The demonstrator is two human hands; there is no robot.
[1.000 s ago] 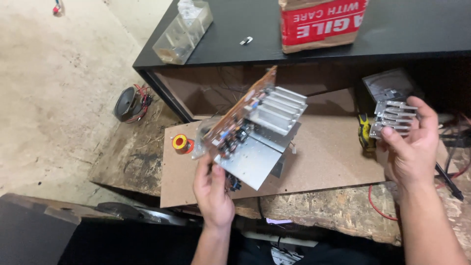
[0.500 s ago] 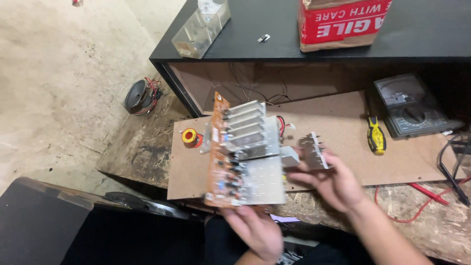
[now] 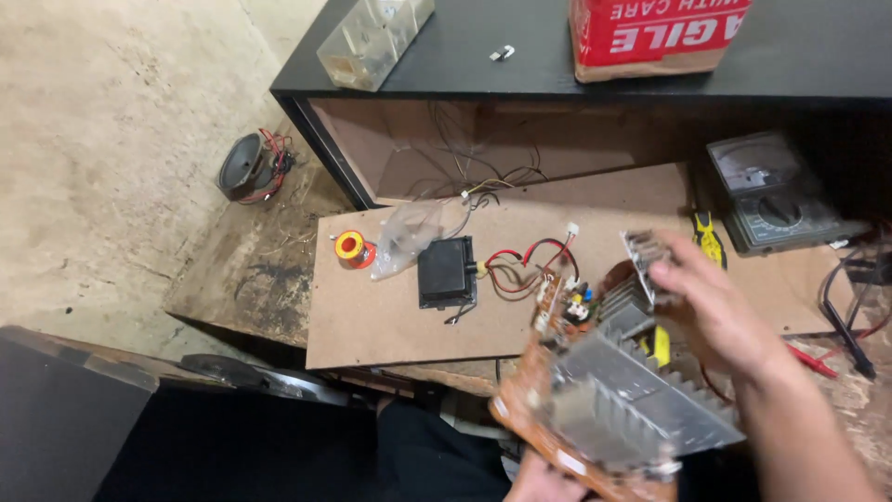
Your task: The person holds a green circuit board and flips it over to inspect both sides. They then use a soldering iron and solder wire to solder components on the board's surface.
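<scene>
My right hand (image 3: 711,307), pinching the small heatsink (image 3: 646,253), has swung onto the circuit board (image 3: 604,409) (left hand (image 3: 544,482) gripping below), uncovering 1 black box (image 3: 447,271).

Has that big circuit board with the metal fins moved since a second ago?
Yes. The circuit board stood beside the solder spool on the brown work board; it is now off the near right edge, toward the person.

Ribbed matt metal heatsink (image 3: 641,404), brown fibreboard panel (image 3: 390,307), rough concrete floor (image 3: 111,130)

Dim, flat indoor light — deep shadow under the black shelf (image 3: 595,84), motion blur low right.
</scene>
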